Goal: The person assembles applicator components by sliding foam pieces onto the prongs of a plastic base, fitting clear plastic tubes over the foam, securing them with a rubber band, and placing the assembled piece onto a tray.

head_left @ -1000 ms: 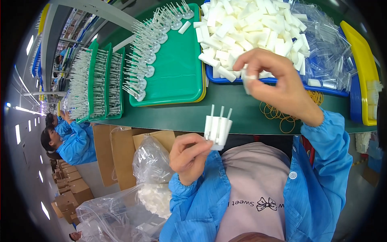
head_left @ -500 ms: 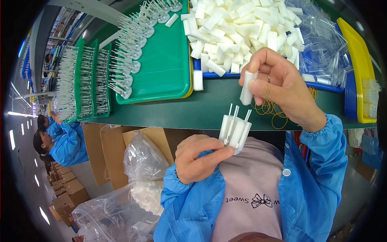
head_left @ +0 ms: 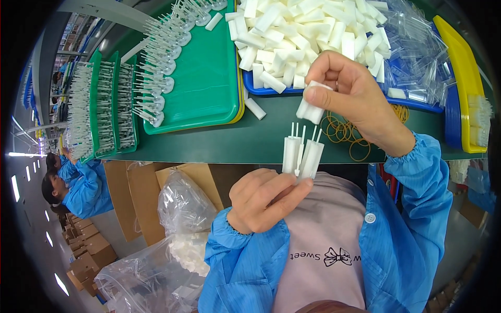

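My left hand [head_left: 269,201] is closed, pinching the lower end of a cluster of thin white rods [head_left: 297,130]. White foam blocks [head_left: 312,156] sit around some of the rods, whose tips stick out at the top. Just above them, my right hand [head_left: 360,101] pinches another white foam block [head_left: 311,108] between thumb and fingers. That block is tilted, with a groove showing at its lower end, and is apart from the rod tips. The fingers of my left hand hide the bottom of the cluster.
A blue tray [head_left: 276,91] bears heaped foam blocks and clear plastic pieces [head_left: 417,57]. Left of it, a green tray [head_left: 198,88] holds a row of rod clusters [head_left: 169,68]. Rubber bands [head_left: 342,130] and a loose foam block [head_left: 255,108] lie on the green table. Cardboard boxes [head_left: 141,193] stand below.
The foam block in my right hand has tilted, and its grooved end now shows. My left hand's cluster has turned slightly. The loose block near the trays has gone from upright to slanting.
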Available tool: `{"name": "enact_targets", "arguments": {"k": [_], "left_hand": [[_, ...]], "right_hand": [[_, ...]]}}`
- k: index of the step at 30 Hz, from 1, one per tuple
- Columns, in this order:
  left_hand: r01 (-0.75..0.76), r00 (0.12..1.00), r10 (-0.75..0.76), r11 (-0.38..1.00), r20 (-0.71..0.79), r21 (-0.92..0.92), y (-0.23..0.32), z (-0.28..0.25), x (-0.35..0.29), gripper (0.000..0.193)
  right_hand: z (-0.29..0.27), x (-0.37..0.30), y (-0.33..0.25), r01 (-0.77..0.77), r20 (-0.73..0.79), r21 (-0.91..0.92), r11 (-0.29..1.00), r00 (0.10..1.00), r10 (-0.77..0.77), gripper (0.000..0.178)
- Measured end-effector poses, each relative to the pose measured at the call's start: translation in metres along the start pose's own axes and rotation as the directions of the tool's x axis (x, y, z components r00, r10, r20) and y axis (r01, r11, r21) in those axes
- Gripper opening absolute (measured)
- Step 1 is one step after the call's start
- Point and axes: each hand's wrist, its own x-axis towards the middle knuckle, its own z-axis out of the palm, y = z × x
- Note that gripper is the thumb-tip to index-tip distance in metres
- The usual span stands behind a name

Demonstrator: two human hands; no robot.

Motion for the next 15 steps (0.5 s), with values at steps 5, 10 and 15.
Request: {"name": "enact_targets", "arguments": {"k": [5, 10, 15], "left_hand": [[-0.019, 1.0, 0.019, 1.0, -0.003, 0.02, -0.003, 0.002, -0.001, 0.039], [-0.016, 1.0, 0.016, 1.0, 0.007, 0.021, -0.003, 0.001, -0.002, 0.04], [-0.031, 0.999, 0.029, 0.998, 0.034, 0.058, 0.0, 0.001, 0.001, 0.039]], "right_hand": [[0.007, -0.005, 0.006, -0.049, 0.099, 0.001, 0.999, 0.994, 0.049, 0.014], [0.008, -0.005, 0.004, -0.14, 0.097, -0.013, 0.99, 0.985, 0.14, 0.018], [0.018, 0.001, 0.001, -0.16, 0.099, -0.05, 0.986, 0.981, 0.165, 0.017]]}}
